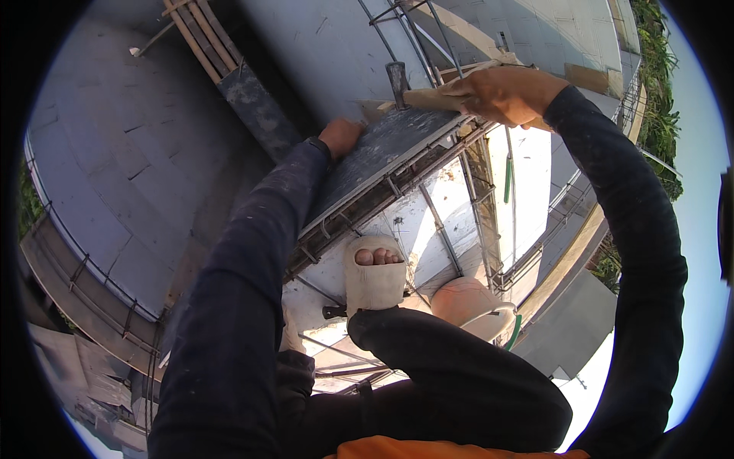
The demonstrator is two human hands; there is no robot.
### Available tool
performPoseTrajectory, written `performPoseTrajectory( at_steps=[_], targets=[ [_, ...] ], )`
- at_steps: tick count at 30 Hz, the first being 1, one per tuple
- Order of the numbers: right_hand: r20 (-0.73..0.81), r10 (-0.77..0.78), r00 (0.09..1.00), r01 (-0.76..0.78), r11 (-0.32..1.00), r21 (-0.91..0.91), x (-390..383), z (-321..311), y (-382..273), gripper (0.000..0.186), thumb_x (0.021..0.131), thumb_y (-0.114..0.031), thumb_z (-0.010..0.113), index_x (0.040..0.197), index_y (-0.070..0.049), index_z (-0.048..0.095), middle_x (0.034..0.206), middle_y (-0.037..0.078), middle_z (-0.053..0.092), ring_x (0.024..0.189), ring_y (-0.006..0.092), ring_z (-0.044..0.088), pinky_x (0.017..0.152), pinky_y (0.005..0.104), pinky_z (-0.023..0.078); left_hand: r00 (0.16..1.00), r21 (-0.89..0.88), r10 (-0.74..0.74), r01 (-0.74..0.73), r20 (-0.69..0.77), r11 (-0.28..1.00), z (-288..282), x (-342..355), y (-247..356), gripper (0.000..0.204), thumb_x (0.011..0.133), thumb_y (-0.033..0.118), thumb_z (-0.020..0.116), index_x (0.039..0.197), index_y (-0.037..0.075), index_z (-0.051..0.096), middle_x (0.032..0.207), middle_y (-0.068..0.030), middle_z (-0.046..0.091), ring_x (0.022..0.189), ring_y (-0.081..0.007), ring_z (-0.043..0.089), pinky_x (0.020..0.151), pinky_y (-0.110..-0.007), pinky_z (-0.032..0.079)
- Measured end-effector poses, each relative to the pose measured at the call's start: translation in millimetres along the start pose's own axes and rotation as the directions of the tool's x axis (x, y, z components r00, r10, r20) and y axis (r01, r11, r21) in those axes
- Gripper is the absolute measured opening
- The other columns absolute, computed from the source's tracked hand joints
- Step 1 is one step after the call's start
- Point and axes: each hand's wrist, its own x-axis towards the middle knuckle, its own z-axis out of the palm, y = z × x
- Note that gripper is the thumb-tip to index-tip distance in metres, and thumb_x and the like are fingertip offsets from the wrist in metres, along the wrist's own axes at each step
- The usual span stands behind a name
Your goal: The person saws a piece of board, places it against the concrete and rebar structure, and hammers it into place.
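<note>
The right hand [501, 93] grips a wooden-handled hammer [419, 99], its head at the far end of the dark panel [386, 153], contact unclear; the left hand [342, 138] lies by the panel's edge, fingertips hidden, grip impossible to tell.

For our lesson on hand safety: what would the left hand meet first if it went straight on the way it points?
Probably the hammer head, up and right of the left hand in the picture, though depth is unclear.
</note>
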Motion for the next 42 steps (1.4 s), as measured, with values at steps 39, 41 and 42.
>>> performPoseTrajectory(
  at_steps=[39, 41, 42],
  targets=[
    [-0.108, 0.213, 0.971, -0.197, 0.971, 0.137, -10.4, -13.7, -23.9, 0.051, 0.114, -0.036, 0.052, 0.162, -0.02, 0.05, 0.128, 0.019, 0.075, 0.106, 0.0352, 0.076, 0.096, 0.0484, 0.061, 0.995, 0.12, 0.097, -0.097, 0.007, 0.988, 2.5, 2.4, -5.1, 0.034, 0.107, 0.019, 0.048, 0.12, 0.005, 0.076, 0.118, -0.0277, 0.074, 0.112, -0.0443, 0.073, 0.1, -0.052, 0.057],
    [-0.126, 0.226, 0.966, -0.2, 0.961, 0.193, -12.3, -8.9, -20.4, 0.051, 0.114, -0.035, 0.053, 0.162, -0.017, 0.05, 0.129, 0.018, 0.075, 0.107, 0.0351, 0.076, 0.097, 0.0486, 0.06, 0.994, 0.127, 0.103, -0.105, 0.019, 0.986, -3.5, 2.4, -0.5, 0.034, 0.107, 0.02, 0.048, 0.12, 0.004, 0.076, 0.119, -0.0281, 0.074, 0.112, -0.045, 0.073, 0.1, -0.052, 0.057],
    [-0.094, 0.204, 0.974, -0.187, 0.969, 0.163, -11.9, -7.0, -18.1, 0.052, 0.114, -0.035, 0.053, 0.162, -0.015, 0.049, 0.13, 0.019, 0.075, 0.109, 0.0347, 0.076, 0.099, 0.0488, 0.06, 0.996, 0.122, 0.08, -0.084, 0.034, 0.989, -6.1, 1.7, 3.4, 0.034, 0.107, 0.02, 0.049, 0.119, 0.004, 0.076, 0.119, -0.0286, 0.074, 0.112, -0.0451, 0.073, 0.1, -0.052, 0.057]
  ],
)
